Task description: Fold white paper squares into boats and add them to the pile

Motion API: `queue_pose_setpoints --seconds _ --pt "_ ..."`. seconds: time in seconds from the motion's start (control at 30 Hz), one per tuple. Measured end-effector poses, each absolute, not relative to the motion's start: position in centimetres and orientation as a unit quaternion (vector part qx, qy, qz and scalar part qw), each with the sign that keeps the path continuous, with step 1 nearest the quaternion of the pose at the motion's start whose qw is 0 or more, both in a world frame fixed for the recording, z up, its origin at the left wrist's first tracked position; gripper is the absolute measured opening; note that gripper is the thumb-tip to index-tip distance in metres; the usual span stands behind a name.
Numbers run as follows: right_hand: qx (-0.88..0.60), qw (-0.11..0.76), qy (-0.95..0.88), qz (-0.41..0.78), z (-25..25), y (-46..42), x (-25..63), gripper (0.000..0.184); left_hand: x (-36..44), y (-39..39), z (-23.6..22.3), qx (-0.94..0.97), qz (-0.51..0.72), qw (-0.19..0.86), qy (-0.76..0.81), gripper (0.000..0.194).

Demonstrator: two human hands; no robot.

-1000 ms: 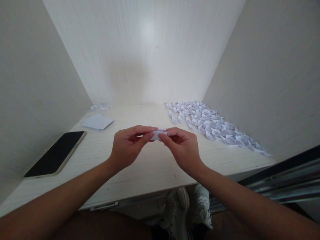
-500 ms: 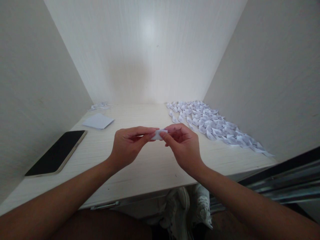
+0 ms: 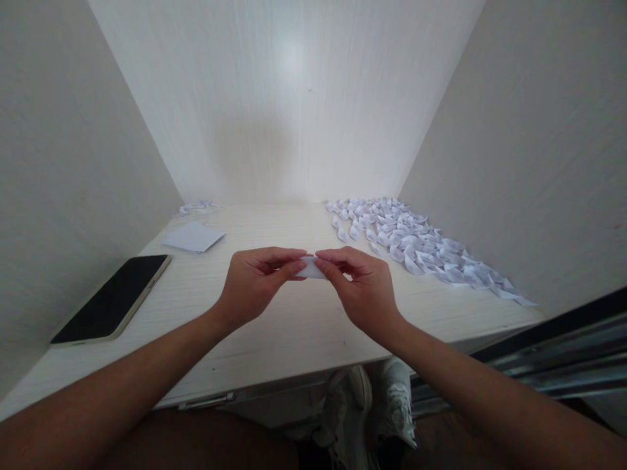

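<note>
At the far left, a grey side panel [image 3: 73, 130] borders a pale wood-grain desktop [image 3: 294, 346]. A black rectangular phone with a light-coloured rim [image 3: 112, 300] lies flat on the desktop beside this panel. Farther back, a flat, four-cornered piece of white paper [image 3: 194, 236] lies in front of a loose cluster of thin white strips [image 3: 198, 207] at the rear left corner. The left hand [image 3: 249, 281] is positioned at centre-left, thumb and fingers closed in a pinch on the left end of a small, folded white paper piece [image 3: 312, 267]. This piece is located between the two hands, over the middle of the desktop. The right hand [image 3: 365, 284] pinches the opposite end, thumb on the near face; its other fingers are bent. Below the desktop's front edge, a pair of light-coloured laced shoes [image 3: 398, 401] is visible. At the right, a broad heap of small, pointed, folded white paper pieces [image 3: 416, 241] extends along the grey right-hand panel [image 3: 529, 143].
</note>
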State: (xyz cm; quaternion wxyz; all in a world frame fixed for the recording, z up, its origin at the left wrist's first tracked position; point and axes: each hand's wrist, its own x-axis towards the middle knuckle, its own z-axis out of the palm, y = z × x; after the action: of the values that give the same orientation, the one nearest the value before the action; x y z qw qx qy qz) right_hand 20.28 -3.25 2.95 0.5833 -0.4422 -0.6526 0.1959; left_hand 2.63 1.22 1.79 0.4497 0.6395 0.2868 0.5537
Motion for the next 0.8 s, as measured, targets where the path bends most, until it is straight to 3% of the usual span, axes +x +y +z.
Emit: queue_pose_setpoints --seconds 0.8 --pt "-0.457 0.531 -0.702 0.129 2.62 -2.79 21.27 0.010 2.61 1.39 2.17 0.581 0.509 0.538 0.337 0.030"
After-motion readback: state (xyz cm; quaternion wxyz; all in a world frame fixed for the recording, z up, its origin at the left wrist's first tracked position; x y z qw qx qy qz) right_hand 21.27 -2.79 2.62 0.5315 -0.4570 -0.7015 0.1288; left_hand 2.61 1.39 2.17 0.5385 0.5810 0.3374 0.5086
